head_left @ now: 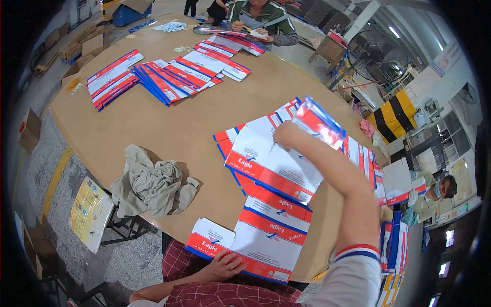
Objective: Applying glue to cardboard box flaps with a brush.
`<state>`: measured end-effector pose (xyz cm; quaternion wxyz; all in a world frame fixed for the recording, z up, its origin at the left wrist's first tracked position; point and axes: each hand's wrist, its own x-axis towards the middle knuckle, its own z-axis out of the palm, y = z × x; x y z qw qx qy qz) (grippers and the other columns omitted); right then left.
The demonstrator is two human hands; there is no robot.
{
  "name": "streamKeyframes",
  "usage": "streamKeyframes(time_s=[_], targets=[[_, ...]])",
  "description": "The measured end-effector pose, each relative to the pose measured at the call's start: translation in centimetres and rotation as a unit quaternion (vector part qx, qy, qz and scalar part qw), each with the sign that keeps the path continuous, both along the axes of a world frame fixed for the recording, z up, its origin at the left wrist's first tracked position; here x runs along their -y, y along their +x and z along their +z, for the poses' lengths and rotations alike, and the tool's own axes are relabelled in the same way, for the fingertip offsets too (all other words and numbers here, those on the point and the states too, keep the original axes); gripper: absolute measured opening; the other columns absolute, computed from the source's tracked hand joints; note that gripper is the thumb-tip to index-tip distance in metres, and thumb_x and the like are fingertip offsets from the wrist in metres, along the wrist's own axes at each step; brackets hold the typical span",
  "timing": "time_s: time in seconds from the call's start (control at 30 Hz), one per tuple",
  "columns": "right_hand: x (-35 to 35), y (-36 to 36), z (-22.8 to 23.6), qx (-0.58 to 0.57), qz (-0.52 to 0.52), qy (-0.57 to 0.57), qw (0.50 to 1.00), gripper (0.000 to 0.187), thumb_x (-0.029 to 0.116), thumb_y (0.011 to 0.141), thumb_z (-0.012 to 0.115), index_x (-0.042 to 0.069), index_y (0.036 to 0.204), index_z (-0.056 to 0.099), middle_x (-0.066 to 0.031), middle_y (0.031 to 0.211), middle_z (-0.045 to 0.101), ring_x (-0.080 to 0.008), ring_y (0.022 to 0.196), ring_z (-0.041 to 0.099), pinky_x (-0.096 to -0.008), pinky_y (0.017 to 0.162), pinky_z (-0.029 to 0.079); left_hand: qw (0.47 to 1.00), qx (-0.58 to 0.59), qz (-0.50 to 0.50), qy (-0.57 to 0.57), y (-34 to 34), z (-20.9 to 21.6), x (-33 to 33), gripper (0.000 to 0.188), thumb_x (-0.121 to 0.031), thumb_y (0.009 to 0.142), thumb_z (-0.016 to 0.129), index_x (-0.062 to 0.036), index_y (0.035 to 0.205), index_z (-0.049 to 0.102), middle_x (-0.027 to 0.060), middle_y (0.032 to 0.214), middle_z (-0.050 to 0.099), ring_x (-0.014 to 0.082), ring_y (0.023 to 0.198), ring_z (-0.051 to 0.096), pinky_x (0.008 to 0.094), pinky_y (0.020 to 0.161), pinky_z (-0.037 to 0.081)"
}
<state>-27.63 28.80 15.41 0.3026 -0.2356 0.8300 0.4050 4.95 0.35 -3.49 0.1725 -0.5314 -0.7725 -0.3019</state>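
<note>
Near the table's front edge lies a flat printed carton [268, 248], white, red and blue. My left hand [225, 266] rests on its lower left part, fingers spread over the surface. My right arm stretches across to a heap of flat cartons. There my right hand [287, 135] is closed at the upper edge of a large flat carton [273, 161], its fingertips partly hidden. Beside that hand, a shiny flat carton [319, 123] is tilted and catches the light. More cartons show under and behind it.
Other carton piles [176, 77] lie on the brown round table [128, 123]. A crumpled grey-green cloth [156, 181] sits at the left edge, above a stool [92, 215]. One person [266, 23] works across the table; another [434, 197] holds a carton at right.
</note>
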Motion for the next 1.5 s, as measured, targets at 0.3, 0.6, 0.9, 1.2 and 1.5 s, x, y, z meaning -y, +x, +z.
streamKeyframes(time_s=[0.3, 0.6, 0.9, 1.2, 1.5], targets=[[-4.1, -1.3, -7.0, -0.207, -0.015, -0.186, 0.96, 0.037, 0.015, 0.066, 0.07, 0.011, 0.101, 0.061, -0.0066, 0.106, 0.059, -0.0225, 0.105, 0.051, -0.0358, 0.089, 0.037, 1.0, 0.003, -0.026, -0.009, -0.2, 0.9, 0.2, 0.03, -0.023, 0.078, 0.053, -0.0185, 0.107, 0.056, 0.0034, 0.109, 0.046, 0.0219, 0.102, 0.043, 0.0421, 0.087, 0.036], [-4.7, 21.9, -1.3, -0.339, -0.222, -0.49, 0.772, 0.036, 0.016, 0.072, 0.066, 0.007, 0.105, 0.055, -0.0122, 0.107, 0.055, -0.027, 0.102, 0.05, -0.0389, 0.087, 0.039, 0.975, 0.065, -0.129, -0.171, -3.0, 5.5, 0.1, 0.041, -0.016, 0.076, 0.051, -0.0097, 0.116, 0.05, 0.0107, 0.112, 0.047, 0.0287, 0.104, 0.045, 0.048, 0.091, 0.034], [-3.1, 30.0, -7.8, -0.452, -0.187, -0.517, 0.703, 0.04, 0.017, 0.073, 0.064, 0.008, 0.11, 0.052, -0.0139, 0.113, 0.049, -0.0318, 0.106, 0.045, -0.0432, 0.088, 0.037, 0.971, 0.057, -0.132, -0.189, -3.2, 5.9, 0.5, 0.043, -0.011, 0.077, 0.049, -0.0118, 0.12, 0.049, 0.0094, 0.116, 0.047, 0.0267, 0.11, 0.041, 0.0453, 0.096, 0.028], [-0.7, 20.5, -11.0, -0.397, -0.02, -0.29, 0.87, 0.037, 0.015, 0.081, 0.049, 0.017, 0.118, 0.048, -0.015, 0.108, 0.054, -0.0318, 0.102, 0.052, -0.0533, 0.083, 0.039, 0.975, 0.036, -0.118, -0.182, -2.4, 4.7, 0.5, 0.047, -0.009, 0.074, 0.053, -0.0158, 0.121, 0.049, 0.0069, 0.117, 0.047, 0.0277, 0.106, 0.044, 0.0421, 0.093, 0.033], [-3.7, 13.3, -12.5, -0.455, -0.15, -0.279, 0.832, 0.031, 0.017, 0.082, 0.049, 0.016, 0.113, 0.05, -0.0117, 0.098, 0.053, -0.0273, 0.089, 0.056, -0.043, 0.067, 0.047, 0.969, 0.068, -0.12, -0.205, -2.4, 5.9, 0.0, 0.056, -0.004, 0.068, 0.057, -0.0159, 0.122, 0.049, 0.0069, 0.116, 0.047, 0.0284, 0.105, 0.043, 0.0429, 0.093, 0.033]])
